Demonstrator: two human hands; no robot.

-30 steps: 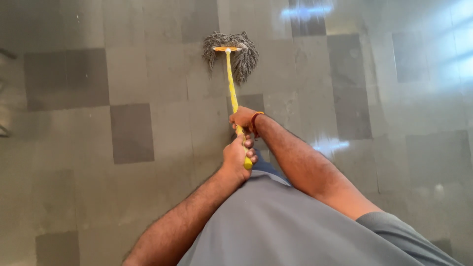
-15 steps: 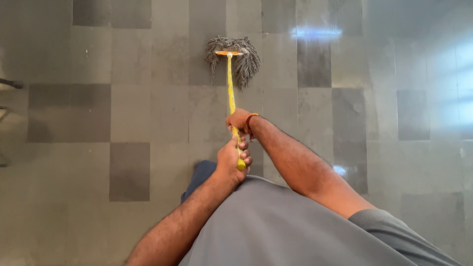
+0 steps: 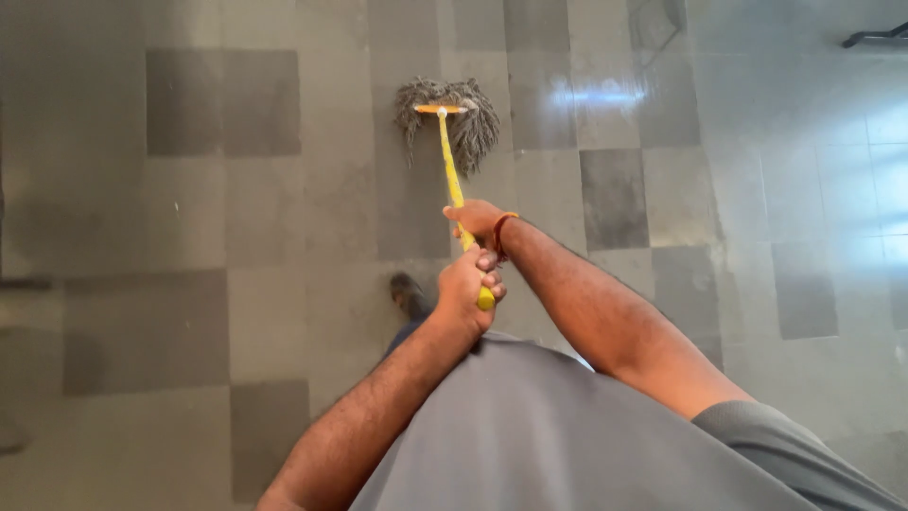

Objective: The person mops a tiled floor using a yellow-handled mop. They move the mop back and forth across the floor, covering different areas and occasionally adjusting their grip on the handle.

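Observation:
A mop with a yellow handle (image 3: 449, 170) and a grey string head (image 3: 452, 118) rests on the tiled floor ahead of me. My right hand (image 3: 476, 222) grips the handle partway down; a red band circles its wrist. My left hand (image 3: 466, 289) is closed around the handle's near end, just below the right hand. The mop head lies flat on a grey tile, its strings spread to both sides.
The floor (image 3: 189, 237) is a checker of light and dark grey tiles, shiny with light reflections at the upper right. My dark shoe (image 3: 410, 295) shows under my left arm. A dark bar-like object (image 3: 875, 36) sits at the top right corner.
The floor has shifted under me as I move along it; my shoe has come into view. Both hands keep the same grip on the handle.

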